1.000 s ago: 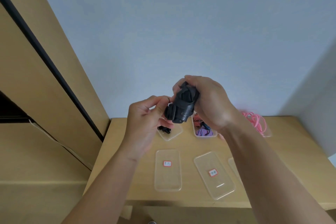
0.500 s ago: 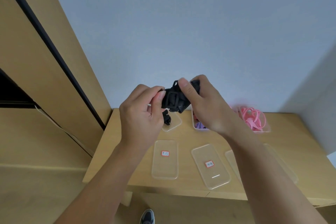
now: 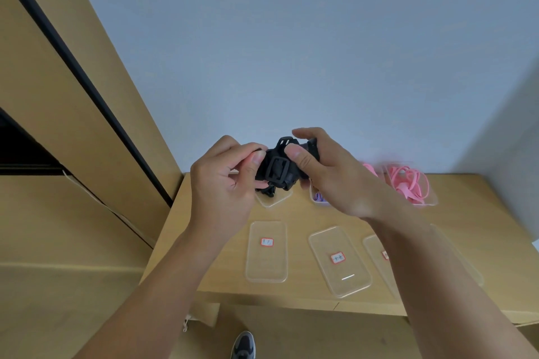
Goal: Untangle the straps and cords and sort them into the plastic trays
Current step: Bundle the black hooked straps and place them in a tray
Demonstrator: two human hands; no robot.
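A bundled black strap with plastic buckles is held up in the air above the wooden table. My left hand pinches its left end between thumb and fingers. My right hand grips its right side, thumb pressed on the front. Below them, a clear tray at the back holds another black piece. A second back tray with purple cords is mostly hidden by my right hand. Pink cords fill a tray at the back right.
Three labelled clear trays lie in the front row: left tray, middle tray, and a right tray partly covered by my right forearm. A wooden cabinet stands to the left. A shoe shows on the floor below the table edge.
The black strap bundle has turned from upright to lying sideways between my hands, with a buckle now facing me. My left hand moved in and took hold of its left end.
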